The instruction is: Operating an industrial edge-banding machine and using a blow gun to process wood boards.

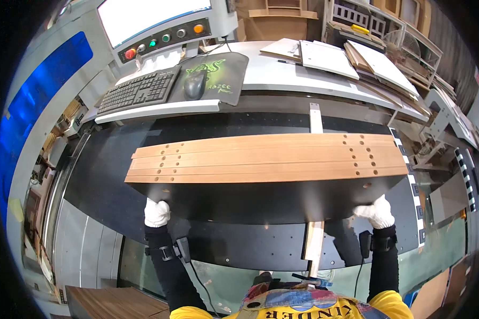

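A stack of several long panels stands over the black machine table, its orange-brown edges facing up. Drilled holes run in rows near both ends of those edges. The broad face toward me is dark and smooth. At the stack's lower left corner, my left hand in a white glove grips it, the fingers partly hidden. My right hand, gloved in white too, holds the lower right part with its fingers against the dark face. Whether the stack's bottom rests on the table is hard to tell.
Beyond the black table are a keyboard, a mouse and a control panel with coloured buttons. White boards lie at the back right. A pale wooden strip crosses the table. Brown boards stand at lower left.
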A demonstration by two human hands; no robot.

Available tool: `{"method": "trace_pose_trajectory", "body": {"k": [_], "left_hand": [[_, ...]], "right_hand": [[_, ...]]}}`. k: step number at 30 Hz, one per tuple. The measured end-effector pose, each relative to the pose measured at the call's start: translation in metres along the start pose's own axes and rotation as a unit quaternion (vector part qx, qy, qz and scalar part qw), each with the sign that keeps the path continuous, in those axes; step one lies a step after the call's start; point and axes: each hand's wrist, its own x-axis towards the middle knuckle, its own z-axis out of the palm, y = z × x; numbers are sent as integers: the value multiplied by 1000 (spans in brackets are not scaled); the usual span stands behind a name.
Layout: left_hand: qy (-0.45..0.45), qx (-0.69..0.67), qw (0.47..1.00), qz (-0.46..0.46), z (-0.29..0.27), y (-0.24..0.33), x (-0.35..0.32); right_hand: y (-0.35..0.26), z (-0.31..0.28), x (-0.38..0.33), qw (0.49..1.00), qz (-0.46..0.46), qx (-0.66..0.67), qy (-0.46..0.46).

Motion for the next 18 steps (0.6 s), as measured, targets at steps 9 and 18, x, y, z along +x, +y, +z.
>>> {"method": "trace_pose_trajectory", "body": {"k": [9,18], "left_hand": [[-86,-75,993,-38,20,43,14],[-97,-16,995,23,20,35,12]], "right_hand": [[40,-15,17,991,-59,11,-123],[49,-17,7,994,-18,-104,-11]]}}
